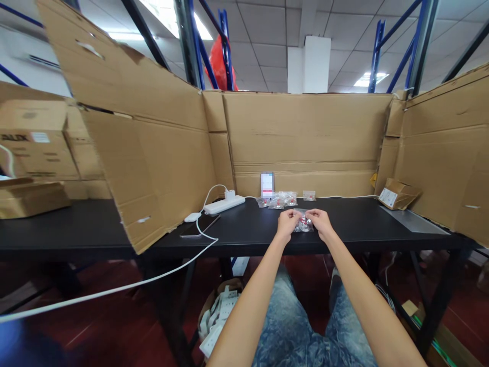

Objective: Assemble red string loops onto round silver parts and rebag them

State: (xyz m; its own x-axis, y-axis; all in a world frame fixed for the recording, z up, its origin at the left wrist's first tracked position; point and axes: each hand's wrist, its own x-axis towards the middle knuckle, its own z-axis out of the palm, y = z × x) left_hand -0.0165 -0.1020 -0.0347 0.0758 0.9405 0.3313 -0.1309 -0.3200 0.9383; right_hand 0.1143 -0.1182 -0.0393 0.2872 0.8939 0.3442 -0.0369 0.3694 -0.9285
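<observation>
Between my two hands, near the front of the black table (pixel 248 232), is a small clear plastic bag (pixel 304 224) with shiny and red bits inside, too small to name. My left hand (pixel 287 223) pinches its upper left side. At the upper right of the same bag, my right hand (pixel 320 221) has its fingers closed on the plastic. Just beyond lie several similar clear bags (pixel 277 202) in a cluster, each with something red in it. One more bag (pixel 309 195) lies apart, to the right of that cluster.
A lit phone (pixel 267 184) stands upright behind the bags. On the left are a white power strip (pixel 224 204), a charger cable (pixel 168 274) and a dark tablet-like device (pixel 200 226). A brown package (pixel 399 194) sits at right. Cardboard walls (pixel 305 132) enclose the table.
</observation>
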